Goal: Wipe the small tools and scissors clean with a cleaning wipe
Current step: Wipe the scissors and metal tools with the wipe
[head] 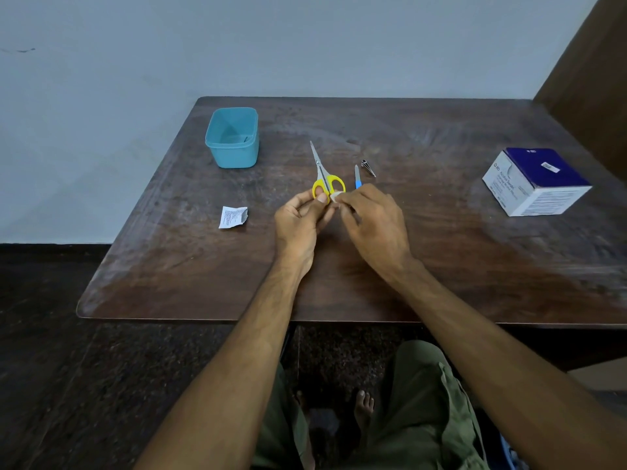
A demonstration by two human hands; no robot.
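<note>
Small scissors [321, 171] with yellow handles are held over the middle of the dark wooden table [441, 252], blades closed and pointing away from me. My left hand [300, 220] pinches the left handle loop. My right hand [373, 220] pinches a small white cleaning wipe [335, 197] against the right handle loop. A nail file [357, 176] with a blue handle lies just right of the scissors, partly hidden by my right hand. A metal nail clipper [368, 167] lies beside the file.
A blue plastic tub [232, 139] stands at the back left of the table. A torn white wipe sachet [232, 217] lies left of my hands. A blue and white box of swabs [536, 181] sits at the right. My legs show under the near edge.
</note>
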